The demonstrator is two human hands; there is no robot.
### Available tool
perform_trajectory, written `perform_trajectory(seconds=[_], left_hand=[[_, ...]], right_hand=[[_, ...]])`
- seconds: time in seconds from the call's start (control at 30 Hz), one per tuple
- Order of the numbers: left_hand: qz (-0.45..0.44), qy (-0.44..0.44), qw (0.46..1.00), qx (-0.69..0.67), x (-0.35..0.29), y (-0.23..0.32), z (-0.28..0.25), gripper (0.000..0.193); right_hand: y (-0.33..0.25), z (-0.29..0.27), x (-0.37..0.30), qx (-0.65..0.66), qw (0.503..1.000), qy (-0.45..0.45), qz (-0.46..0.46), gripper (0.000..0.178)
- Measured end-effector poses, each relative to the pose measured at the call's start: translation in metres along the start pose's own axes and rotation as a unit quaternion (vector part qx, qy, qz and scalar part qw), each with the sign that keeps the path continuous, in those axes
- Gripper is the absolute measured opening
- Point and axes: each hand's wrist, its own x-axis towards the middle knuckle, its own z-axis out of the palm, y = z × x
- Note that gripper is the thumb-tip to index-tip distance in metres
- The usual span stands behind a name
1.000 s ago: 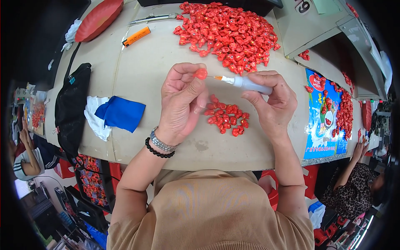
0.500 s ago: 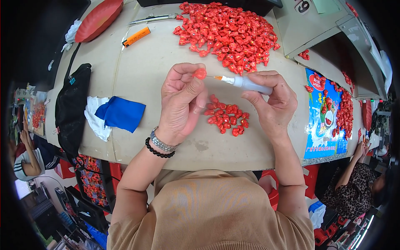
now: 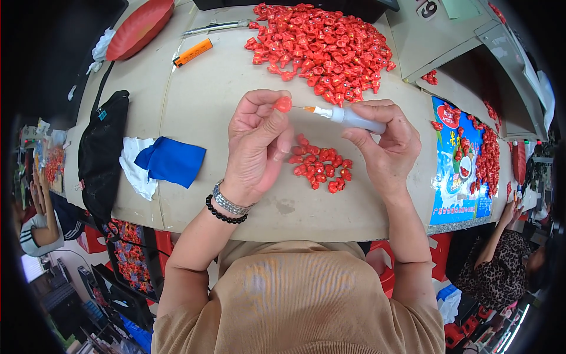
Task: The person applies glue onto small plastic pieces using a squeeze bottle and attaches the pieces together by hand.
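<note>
Between the thumb and fingers of my left hand (image 3: pixel 254 138) is a small red plastic piece (image 3: pixel 283 105), rounded in shape. My right hand (image 3: pixel 386 141) grips a translucent squeeze bottle (image 3: pixel 358 120) with a white cap and a thin needle tip on an orange base. The needle points left, its end at or very near the red piece; whether it touches I cannot tell. Below and between my hands, a small group of similar red pieces (image 3: pixel 321 165) lies on the table (image 3: pixel 236 215). A far larger heap of red pieces (image 3: pixel 330 50) spreads beyond my hands.
An orange box-cutter-like tool or lighter (image 3: pixel 193 52), a metal tool (image 3: pixel 217 26) and a red dish (image 3: pixel 140 28) lie far left. Nearer are a black pouch (image 3: pixel 103 150) and blue cloth (image 3: pixel 172 161). At right stand a grey cabinet (image 3: pixel 439 50) and blue printed sheet (image 3: pixel 451 197) bearing red pieces. Co-workers sit either side.
My hands, the red piece and the bottle hold almost the same place. At the far left, a co-worker's arms have shifted.
</note>
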Motion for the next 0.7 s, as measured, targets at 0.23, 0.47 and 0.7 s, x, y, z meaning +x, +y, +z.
perform_trajectory(seconds=[0.23, 0.47, 0.7], left_hand=[[-0.042, -0.004, 0.998, -0.037, 0.0002, 0.0014, 0.0005, 0.014], [-0.042, -0.011, 0.998, -0.035, 0.0005, 0.0015, 0.0019, 0.013], [-0.034, -0.019, 0.999, -0.010, 0.0000, 0.0016, 0.0031, 0.013]], right_hand=[[-0.0007, -0.0013, -0.0006, 0.030, 0.999, 0.028, 0.029, 0.033], [-0.0008, 0.0003, -0.0007, 0.025, 0.999, 0.016, 0.023, 0.033], [-0.0002, 0.0000, 0.0000, 0.028, 0.999, 0.014, 0.018, 0.033]])
